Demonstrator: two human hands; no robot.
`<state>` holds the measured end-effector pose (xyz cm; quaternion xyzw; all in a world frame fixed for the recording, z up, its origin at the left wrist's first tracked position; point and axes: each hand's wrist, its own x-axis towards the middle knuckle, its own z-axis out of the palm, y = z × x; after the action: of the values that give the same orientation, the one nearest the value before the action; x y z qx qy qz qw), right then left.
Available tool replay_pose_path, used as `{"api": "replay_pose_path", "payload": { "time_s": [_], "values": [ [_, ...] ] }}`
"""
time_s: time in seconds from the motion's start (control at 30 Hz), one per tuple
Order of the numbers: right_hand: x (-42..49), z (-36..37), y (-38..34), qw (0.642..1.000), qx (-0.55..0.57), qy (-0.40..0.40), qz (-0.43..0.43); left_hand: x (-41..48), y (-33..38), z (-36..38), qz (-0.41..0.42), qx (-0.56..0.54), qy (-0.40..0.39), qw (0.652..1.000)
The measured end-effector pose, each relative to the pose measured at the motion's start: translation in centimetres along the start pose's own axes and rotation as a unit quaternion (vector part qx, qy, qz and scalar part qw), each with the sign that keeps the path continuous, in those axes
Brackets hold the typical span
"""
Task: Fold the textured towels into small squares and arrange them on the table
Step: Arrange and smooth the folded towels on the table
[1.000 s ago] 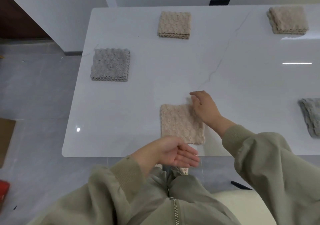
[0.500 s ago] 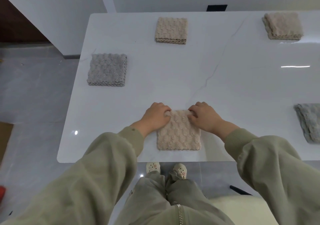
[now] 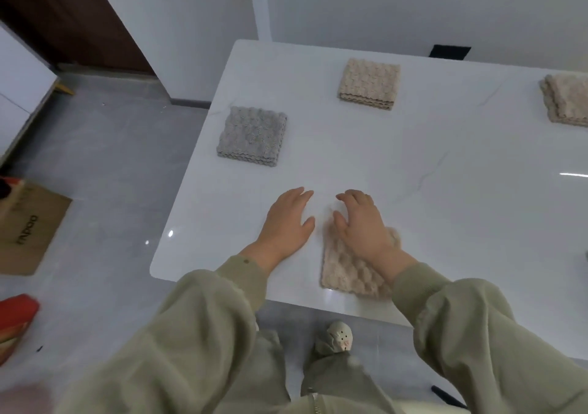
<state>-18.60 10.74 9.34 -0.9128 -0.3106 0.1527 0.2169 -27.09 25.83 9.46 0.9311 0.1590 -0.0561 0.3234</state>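
Note:
A beige folded towel (image 3: 350, 273) lies near the front edge of the white table (image 3: 445, 191). My right hand (image 3: 362, 222) rests on its far half, palm down, fingers spread and reaching past its far edge. My left hand (image 3: 286, 219) lies flat on the bare table just left of that towel, fingers straight, holding nothing. A grey folded towel (image 3: 253, 136) sits at the table's left. Another beige folded towel (image 3: 369, 83) lies further back. A third beige folded towel (image 3: 564, 100) is at the right edge of the view.
A cardboard box (image 3: 30, 226) stands on the grey floor to the left, with a red object (image 3: 16, 321) below it. White walls and a dark door are behind the table. My shoe (image 3: 339, 339) shows under the table's front edge.
My left hand has come off the near beige towel and now lies on the table beside it. The right hand stays on the towel. The view has swung left.

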Motion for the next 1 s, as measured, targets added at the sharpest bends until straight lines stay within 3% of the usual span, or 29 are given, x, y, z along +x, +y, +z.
{"api": "replay_pose_path", "payload": {
  "time_s": [0.1, 0.3, 0.6, 1.0],
  "values": [
    [0.5, 2.2, -3.8, 1.0, 0.008, 0.02, 0.02, -1.2, -3.0, -2.3, -0.014, 0.095, 0.003, 0.995],
    [3.4, 8.0, -13.5, 0.995, -0.06, 0.056, 0.049, -2.8, -12.2, -9.4, 0.018, 0.31, 0.027, 0.95],
    [8.2, 14.7, -27.4, 0.983, -0.117, 0.083, 0.118, -3.0, -23.2, -21.0, 0.084, 0.349, 0.01, 0.933],
    [19.1, 17.0, -28.4, 0.958, -0.116, 0.122, 0.233, 10.5, -28.3, -24.4, 0.196, 0.382, -0.029, 0.903]
  ]
}}
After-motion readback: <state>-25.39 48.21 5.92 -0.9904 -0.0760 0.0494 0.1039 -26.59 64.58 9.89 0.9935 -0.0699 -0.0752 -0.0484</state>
